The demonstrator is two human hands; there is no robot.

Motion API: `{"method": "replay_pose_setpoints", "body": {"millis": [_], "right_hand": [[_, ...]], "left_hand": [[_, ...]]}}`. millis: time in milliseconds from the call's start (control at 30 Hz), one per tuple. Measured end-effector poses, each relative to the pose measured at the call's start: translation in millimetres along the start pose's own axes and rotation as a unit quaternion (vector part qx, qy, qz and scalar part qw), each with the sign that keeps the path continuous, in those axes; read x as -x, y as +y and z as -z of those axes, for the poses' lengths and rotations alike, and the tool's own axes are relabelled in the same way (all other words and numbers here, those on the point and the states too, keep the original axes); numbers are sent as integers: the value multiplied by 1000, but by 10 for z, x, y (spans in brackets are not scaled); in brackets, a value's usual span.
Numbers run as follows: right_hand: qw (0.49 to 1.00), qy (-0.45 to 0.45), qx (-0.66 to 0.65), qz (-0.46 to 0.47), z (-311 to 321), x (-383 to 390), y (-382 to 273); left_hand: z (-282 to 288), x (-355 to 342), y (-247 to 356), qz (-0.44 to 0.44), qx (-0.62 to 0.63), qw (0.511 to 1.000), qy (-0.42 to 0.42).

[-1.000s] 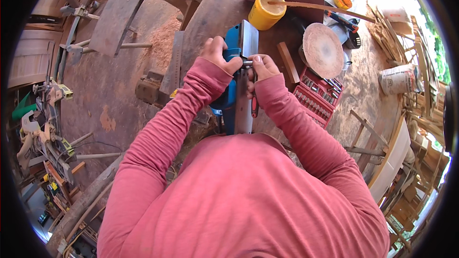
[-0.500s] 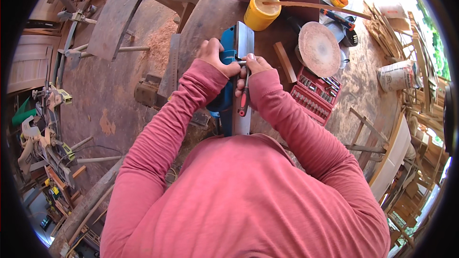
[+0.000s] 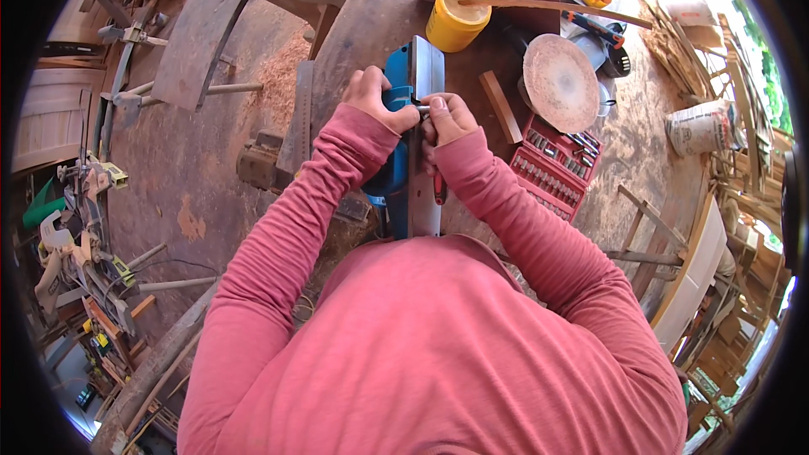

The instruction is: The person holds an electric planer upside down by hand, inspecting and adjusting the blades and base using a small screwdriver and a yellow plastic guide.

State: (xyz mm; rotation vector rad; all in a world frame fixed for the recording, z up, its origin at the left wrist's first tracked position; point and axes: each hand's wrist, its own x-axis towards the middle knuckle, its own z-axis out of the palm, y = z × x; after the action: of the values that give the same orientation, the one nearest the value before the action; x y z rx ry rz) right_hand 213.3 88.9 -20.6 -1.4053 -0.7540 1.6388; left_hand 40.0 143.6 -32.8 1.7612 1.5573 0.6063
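A blue electric hand planer (image 3: 394, 170) lies on its side on the workbench in front of me, its metal sole (image 3: 427, 72) facing right. My left hand (image 3: 371, 99) grips the planer's blue body, with the thumb near a thin metal shaft (image 3: 422, 108) that reaches into the middle of the tool. Closed around a ratchet wrench, my right hand (image 3: 448, 120) sits against the planer's right side. Only the lower end of the wrench's red and black handle (image 3: 439, 188) shows below the fingers. The shaft's tip is hidden.
Right of the planer are an open red socket set (image 3: 552, 170), a wooden strip (image 3: 500, 107) and a round dusty disc (image 3: 561, 84). A yellow tub (image 3: 458, 18) with a stick across it stands beyond. A metal-and-wood block (image 3: 261, 160) lies left.
My right hand has turned around the shaft, and the wrench handle has swung slightly right, now mostly covered by the fingers. My left hand keeps its hold on the planer.
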Motion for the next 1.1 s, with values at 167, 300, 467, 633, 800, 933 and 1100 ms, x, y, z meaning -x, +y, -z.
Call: {"method": "replay_pose_setpoints", "body": {"millis": [167,300,467,633,800,933,1100], "right_hand": [[974,61,-208,-71,173,6,-100],[983,24,-160,-88,189,37,-80],[995,-5,-90,-38,-9,14,-37],[999,22,-36,-34,-69,9,-15],[994,36,-89,-49,-65,-36,-32],[997,21,-59,-38,-74,-8,-20],[998,-13,45,49,68,-82,129]], "left_hand": [[-27,39,8,-20,-4,1000,17],[-20,53,-36,-38,0,999,17],[7,83,-41,-72,-3,997,25],[13,74,-75,-56,-11,998,15],[4,64,-17,-31,-8,999,3],[-2,79,-67,-44,-15,999,5],[-5,81,-27,-37,-12,999,6]]}}
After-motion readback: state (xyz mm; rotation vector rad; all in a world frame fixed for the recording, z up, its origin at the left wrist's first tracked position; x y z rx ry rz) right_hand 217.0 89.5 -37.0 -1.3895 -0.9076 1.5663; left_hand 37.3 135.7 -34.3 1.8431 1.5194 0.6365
